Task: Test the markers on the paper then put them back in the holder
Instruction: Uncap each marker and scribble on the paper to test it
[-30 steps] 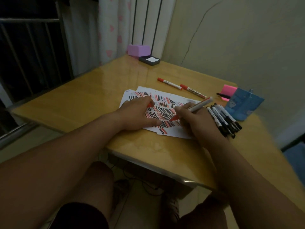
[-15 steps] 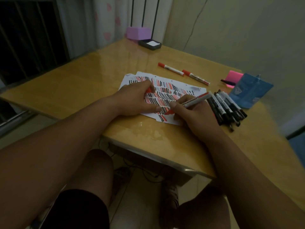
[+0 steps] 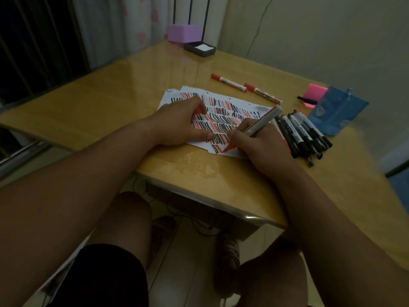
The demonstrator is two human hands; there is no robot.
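Note:
A white paper covered in red and black strokes lies on the wooden table. My right hand grips a red marker with its tip on the paper's near edge. My left hand rests on the paper and holds a red cap between its fingers. Several black markers lie in a heap to the right of the paper. Two capped red markers lie beyond the paper. A blue holder lies on its side at the right.
A pink sticky-note pad with a black marker on it sits by the blue holder. A purple box and a small dark tray stand at the table's far corner. The table's front edge is close to my knees.
My right hand has drawn the red marker's tip down toward the paper's near edge. The view has tilted downward. My left hand stays on the paper.

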